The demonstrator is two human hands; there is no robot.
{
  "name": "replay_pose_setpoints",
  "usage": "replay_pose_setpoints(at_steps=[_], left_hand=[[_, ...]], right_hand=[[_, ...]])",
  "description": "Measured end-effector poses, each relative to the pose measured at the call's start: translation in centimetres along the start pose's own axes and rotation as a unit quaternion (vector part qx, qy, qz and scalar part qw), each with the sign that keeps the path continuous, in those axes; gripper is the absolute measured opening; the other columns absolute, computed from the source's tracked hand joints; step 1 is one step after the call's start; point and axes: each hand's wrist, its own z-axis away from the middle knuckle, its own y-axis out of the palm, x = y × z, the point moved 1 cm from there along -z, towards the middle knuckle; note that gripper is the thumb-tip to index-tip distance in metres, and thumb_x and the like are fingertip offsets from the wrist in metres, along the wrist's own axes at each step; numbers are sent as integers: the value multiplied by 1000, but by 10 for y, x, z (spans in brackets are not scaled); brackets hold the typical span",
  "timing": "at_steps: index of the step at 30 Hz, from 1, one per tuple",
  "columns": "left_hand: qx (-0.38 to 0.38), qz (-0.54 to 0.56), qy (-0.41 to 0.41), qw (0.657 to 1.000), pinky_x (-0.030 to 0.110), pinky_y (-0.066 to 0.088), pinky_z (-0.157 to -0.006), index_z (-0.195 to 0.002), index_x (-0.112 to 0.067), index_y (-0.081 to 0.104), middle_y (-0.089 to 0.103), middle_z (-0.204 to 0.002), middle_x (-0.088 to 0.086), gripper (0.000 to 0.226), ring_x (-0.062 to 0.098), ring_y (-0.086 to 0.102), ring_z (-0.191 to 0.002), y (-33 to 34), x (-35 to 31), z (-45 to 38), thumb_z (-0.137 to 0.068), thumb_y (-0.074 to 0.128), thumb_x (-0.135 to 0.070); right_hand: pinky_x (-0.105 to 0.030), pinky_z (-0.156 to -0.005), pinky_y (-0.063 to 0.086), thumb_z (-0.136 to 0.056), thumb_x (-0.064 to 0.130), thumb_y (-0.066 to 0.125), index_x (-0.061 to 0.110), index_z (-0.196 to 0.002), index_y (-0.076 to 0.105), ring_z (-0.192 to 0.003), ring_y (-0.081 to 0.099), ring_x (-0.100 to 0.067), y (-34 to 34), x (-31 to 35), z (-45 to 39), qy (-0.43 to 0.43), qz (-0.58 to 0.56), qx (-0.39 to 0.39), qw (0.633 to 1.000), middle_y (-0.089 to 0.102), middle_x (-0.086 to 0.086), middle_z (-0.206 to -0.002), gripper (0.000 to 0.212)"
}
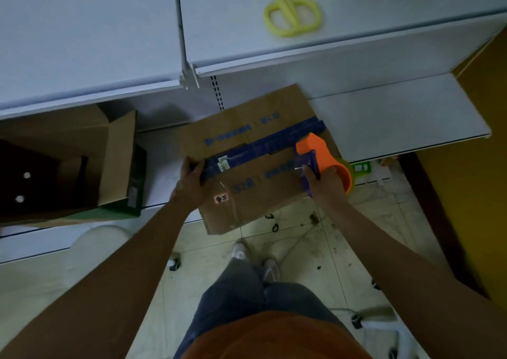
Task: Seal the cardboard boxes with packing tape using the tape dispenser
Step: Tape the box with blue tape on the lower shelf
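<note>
A closed cardboard box [255, 194] with blue print and a dark blue band along its top seam rests on the low white shelf, its near part jutting over the floor. My left hand [189, 181] presses on the box's left end, fingers over the edge by the seam. My right hand [327, 184] grips the orange tape dispenser [319, 152] with its purple blade part, held against the box's right side. A strip of clear tape [233, 191] glints on the box between my hands.
Yellow-handled scissors [292, 14] lie on the upper white shelf [370, 15]. An open cardboard box [82, 152] stands on the low shelf at the left. A small green object [360, 168] sits behind the dispenser. Below are a tiled floor [315, 249] with debris, my shoes and a yellow wall at the right.
</note>
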Motion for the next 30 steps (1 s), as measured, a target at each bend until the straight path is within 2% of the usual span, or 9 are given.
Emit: replay_pose_setpoints(at_steps=[6, 12, 15, 19, 21, 23, 26, 28, 30], left_hand=[[-32, -144, -38, 988, 53, 37, -113, -145, -46, -27, -45, -152, 1, 65, 44, -15, -149, 20, 8, 0, -106, 25, -49], [-8, -132, -28, 991, 59, 43, -105, -152, -41, -23, -27, -163, 2, 76, 36, -2, -152, 15, 22, -9, -98, 26, -62], [-1, -169, -13, 985, 57, 45, -104, -152, -43, -22, -19, -165, -1, 71, 30, -2, -153, 0, 32, -20, -100, 24, -60], [24, -188, -1, 982, 60, 34, -111, -152, -42, -21, -13, -166, 1, 72, 31, -5, -153, -19, 39, -32, -102, 29, -57], [50, -171, 7, 984, 62, 28, -114, -153, -40, -20, -13, -166, 1, 75, 33, -7, -152, -27, 39, -38, -102, 33, -56], [81, -143, 21, 986, 62, 25, -116, -153, -38, -20, -13, -166, 4, 81, 37, -3, -152, -32, 45, -48, -99, 37, -60], [82, -32, 82, 993, 56, 35, -113, -154, -33, -15, 4, -166, 14, 95, 42, 24, -146, -40, 50, -46, -88, 43, -71], [86, 34, 73, 993, 45, 34, -115, -157, -25, -6, 18, -163, 13, 89, 36, 33, -144, -42, 46, -27, -96, 56, -44], [78, 54, 80, 992, 38, 42, -106, -157, -19, -7, 35, -156, 18, 91, 35, 45, -135, -35, 45, -9, -97, 62, -18]], right_hand=[[-31, -50, 26, -99, 46, 48, 10, -61, 35, -49, 35, -20, -25, 41, -19, -58, 18, 41, 997, 37, -5, -54, 54], [-20, -54, 41, -92, 63, 45, 0, -66, 48, -54, 57, -29, -14, 102, -26, -62, 10, 237, 970, 54, -10, -53, 68], [-23, -58, 41, -92, 64, 42, 1, -79, 58, -75, 60, -42, 1, 107, -20, -31, 52, 269, 961, 58, -24, -74, 66], [-25, -64, 39, -97, 51, 48, 16, -64, 41, -59, 44, -13, 7, 112, 0, -5, 38, 260, 965, 43, 7, -57, 48], [-35, -77, 46, -94, 55, 51, 8, -81, 52, -66, 50, -17, 8, 110, 12, 1, 11, 287, 958, 51, 1, -69, 49], [-51, -93, 50, -90, 64, 51, -9, -115, 55, -93, 61, -43, 11, 109, 19, 17, 14, 299, 954, 64, -28, -103, 77], [-40, -96, 48, -96, 55, 47, -5, -138, 48, -117, 57, -40, 13, 125, 28, 24, 58, 301, 952, 54, -28, -133, 73], [-33, -88, 49, -96, 54, 47, -3, -133, 53, -112, 60, -36, 14, 141, 35, 17, 60, 297, 953, 59, -24, -130, 68], [-39, -103, 47, -85, 69, 51, -4, -133, 52, -119, 57, -38, 20, 158, 40, 1, 61, 322, 945, 58, -24, -132, 87]])
